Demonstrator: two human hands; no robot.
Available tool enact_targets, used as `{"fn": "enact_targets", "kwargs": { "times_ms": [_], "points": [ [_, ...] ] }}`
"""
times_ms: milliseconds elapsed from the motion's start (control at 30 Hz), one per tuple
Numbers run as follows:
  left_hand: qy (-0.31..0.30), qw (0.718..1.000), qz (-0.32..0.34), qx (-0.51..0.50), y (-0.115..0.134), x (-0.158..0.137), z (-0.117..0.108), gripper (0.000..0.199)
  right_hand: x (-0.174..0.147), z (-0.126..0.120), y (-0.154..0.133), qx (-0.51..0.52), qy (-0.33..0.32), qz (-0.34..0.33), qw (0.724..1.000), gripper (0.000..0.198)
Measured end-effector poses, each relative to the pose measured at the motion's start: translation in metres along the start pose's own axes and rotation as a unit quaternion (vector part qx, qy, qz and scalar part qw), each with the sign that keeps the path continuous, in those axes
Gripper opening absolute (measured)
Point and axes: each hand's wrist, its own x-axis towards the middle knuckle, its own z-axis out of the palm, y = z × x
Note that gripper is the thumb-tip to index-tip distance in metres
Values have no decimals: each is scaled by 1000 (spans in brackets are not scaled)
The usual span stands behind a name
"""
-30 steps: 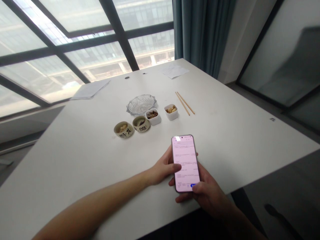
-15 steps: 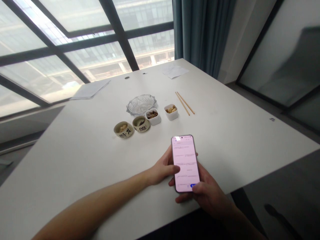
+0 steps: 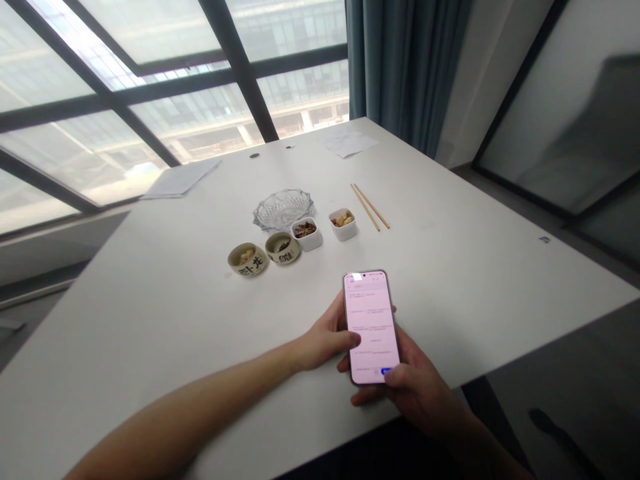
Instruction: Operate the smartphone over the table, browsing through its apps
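A smartphone with a lit, pinkish screen full of small text is held upright between both my hands above the table's near edge. My left hand grips its left side, the thumb lying over the screen. At the lower right, my right hand wraps round the phone, its thumb on the bottom of the screen by a blue button. Fingers behind the phone are partly hidden. Beyond it stand two beige bowls with black characters, a left bowl with pale pieces and a right bowl with dark bits.
Two white square cups, one with dark strips and one with yellowish pieces, stand by a clear glass bowl. A pair of chopsticks lies to their right. Papers rest on the white table near the windows.
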Motion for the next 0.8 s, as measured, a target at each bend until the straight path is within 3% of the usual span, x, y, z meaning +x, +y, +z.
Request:
{"fn": "enact_targets", "kwargs": {
  "times_ms": [800],
  "points": [
    [3,1000,1,26,-2,1,-3,79,0,0,1,11,6,-1,1000,80]
  ]
}}
